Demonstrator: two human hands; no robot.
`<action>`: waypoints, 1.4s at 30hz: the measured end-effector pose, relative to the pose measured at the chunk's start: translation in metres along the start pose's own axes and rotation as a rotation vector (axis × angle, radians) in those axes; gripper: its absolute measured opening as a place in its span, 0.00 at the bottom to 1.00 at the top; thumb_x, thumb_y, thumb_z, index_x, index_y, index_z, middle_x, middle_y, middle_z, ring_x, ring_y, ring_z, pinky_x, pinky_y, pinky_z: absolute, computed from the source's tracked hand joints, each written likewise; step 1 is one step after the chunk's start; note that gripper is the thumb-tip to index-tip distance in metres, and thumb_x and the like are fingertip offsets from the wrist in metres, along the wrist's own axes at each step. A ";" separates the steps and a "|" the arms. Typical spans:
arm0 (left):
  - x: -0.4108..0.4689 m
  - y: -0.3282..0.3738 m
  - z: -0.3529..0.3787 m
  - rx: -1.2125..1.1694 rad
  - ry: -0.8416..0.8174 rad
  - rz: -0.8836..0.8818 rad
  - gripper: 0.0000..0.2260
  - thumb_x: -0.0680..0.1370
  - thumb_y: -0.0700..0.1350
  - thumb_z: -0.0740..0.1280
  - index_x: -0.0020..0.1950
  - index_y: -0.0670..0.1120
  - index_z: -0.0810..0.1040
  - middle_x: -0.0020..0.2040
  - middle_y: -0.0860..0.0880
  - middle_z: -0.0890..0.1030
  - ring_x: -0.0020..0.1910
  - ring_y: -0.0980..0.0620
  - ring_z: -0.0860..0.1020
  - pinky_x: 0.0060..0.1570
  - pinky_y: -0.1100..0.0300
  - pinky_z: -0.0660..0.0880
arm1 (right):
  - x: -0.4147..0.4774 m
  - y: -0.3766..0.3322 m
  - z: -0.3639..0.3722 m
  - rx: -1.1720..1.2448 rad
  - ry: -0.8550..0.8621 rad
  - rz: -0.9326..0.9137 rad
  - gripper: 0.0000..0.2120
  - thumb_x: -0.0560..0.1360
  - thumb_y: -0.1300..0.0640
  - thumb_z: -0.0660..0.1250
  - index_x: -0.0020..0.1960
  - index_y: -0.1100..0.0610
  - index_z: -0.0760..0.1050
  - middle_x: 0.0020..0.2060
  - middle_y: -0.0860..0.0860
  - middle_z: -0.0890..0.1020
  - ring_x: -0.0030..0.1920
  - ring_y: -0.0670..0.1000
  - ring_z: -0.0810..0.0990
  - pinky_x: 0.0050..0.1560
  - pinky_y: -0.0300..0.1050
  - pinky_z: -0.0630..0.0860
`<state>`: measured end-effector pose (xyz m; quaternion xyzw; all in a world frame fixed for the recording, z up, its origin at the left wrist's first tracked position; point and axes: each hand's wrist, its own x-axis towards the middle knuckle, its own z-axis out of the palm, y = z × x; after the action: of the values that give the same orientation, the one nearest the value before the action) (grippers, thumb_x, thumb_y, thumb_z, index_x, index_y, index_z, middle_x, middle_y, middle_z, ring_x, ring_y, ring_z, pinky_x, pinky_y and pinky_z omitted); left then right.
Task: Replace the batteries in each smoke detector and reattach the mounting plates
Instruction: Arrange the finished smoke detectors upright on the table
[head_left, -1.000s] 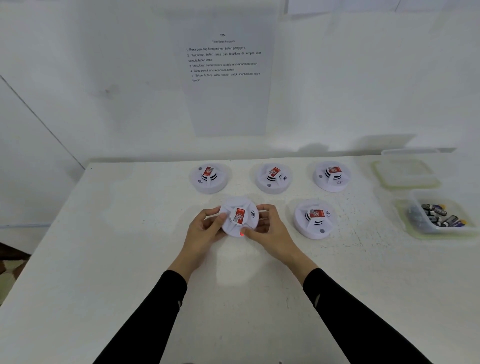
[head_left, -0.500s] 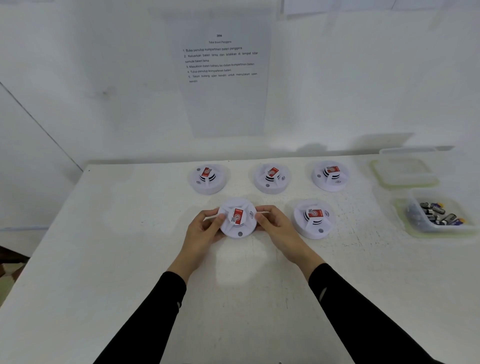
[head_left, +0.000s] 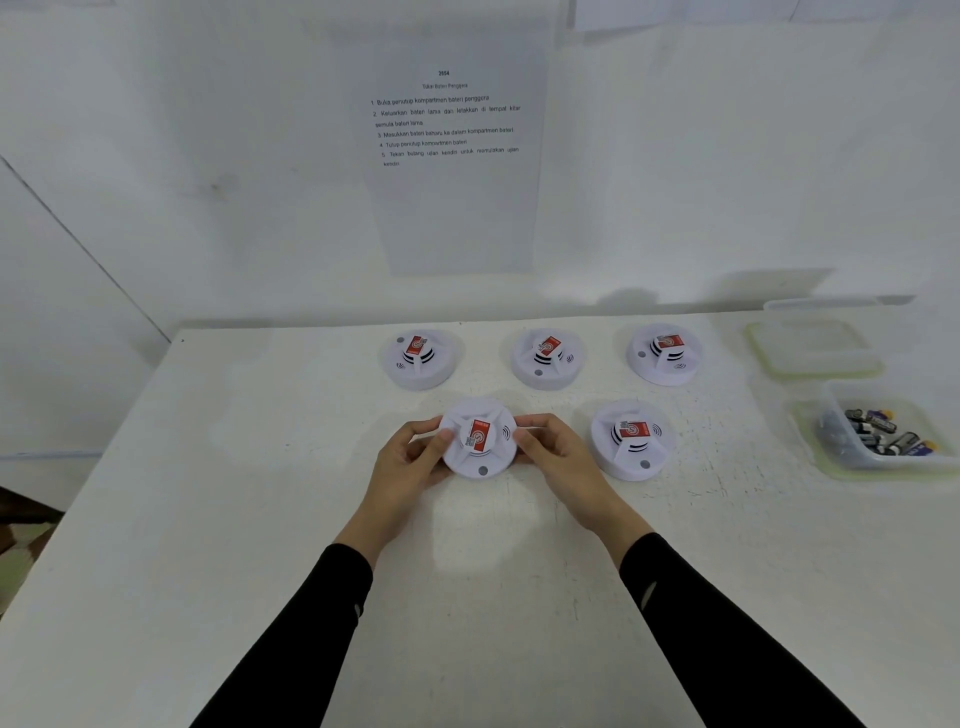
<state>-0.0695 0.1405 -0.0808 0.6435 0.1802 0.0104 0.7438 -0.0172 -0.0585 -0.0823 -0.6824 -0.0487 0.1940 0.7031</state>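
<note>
A round white smoke detector (head_left: 479, 457) with a red sticker on its raised centre rests face up on the white table (head_left: 208, 519). My left hand (head_left: 410, 462) grips its left rim and my right hand (head_left: 558, 460) grips its right rim. A second detector (head_left: 631, 441) lies just to the right of it. Three more stand in a back row: the left one (head_left: 420, 359), the middle one (head_left: 546, 359) and the right one (head_left: 666, 354). All lie face up.
A clear plastic tub (head_left: 831, 452) at the right edge holds several batteries (head_left: 883, 434). Its lid (head_left: 810, 348) lies behind it. A printed instruction sheet (head_left: 449, 135) hangs on the wall behind the table. The table's left edge drops off toward the floor.
The red light on the held detector's front has gone out. The detector has been set a little farther away and turned slightly, with both hands still on its rim.
</note>
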 end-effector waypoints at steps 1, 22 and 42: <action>0.000 0.000 0.000 0.000 0.000 0.001 0.12 0.80 0.46 0.69 0.62 0.46 0.79 0.53 0.46 0.86 0.53 0.49 0.85 0.50 0.59 0.81 | 0.000 0.000 0.000 -0.001 -0.001 0.000 0.09 0.80 0.57 0.64 0.58 0.58 0.76 0.52 0.55 0.83 0.54 0.55 0.82 0.57 0.44 0.78; 0.000 -0.002 -0.001 0.000 -0.006 0.006 0.13 0.80 0.46 0.68 0.64 0.46 0.78 0.54 0.45 0.86 0.54 0.48 0.84 0.51 0.58 0.81 | -0.001 0.002 0.001 -0.010 0.007 -0.016 0.09 0.80 0.57 0.64 0.58 0.58 0.76 0.51 0.53 0.84 0.54 0.52 0.82 0.60 0.48 0.77; -0.001 -0.001 0.001 -0.027 0.009 -0.004 0.13 0.80 0.45 0.68 0.64 0.45 0.78 0.52 0.45 0.86 0.52 0.49 0.85 0.47 0.62 0.81 | -0.001 0.002 0.001 -0.013 0.012 -0.027 0.09 0.80 0.58 0.63 0.58 0.59 0.76 0.52 0.54 0.84 0.54 0.55 0.82 0.59 0.48 0.78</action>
<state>-0.0702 0.1395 -0.0817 0.6329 0.1846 0.0145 0.7518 -0.0186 -0.0583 -0.0838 -0.6873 -0.0547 0.1799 0.7016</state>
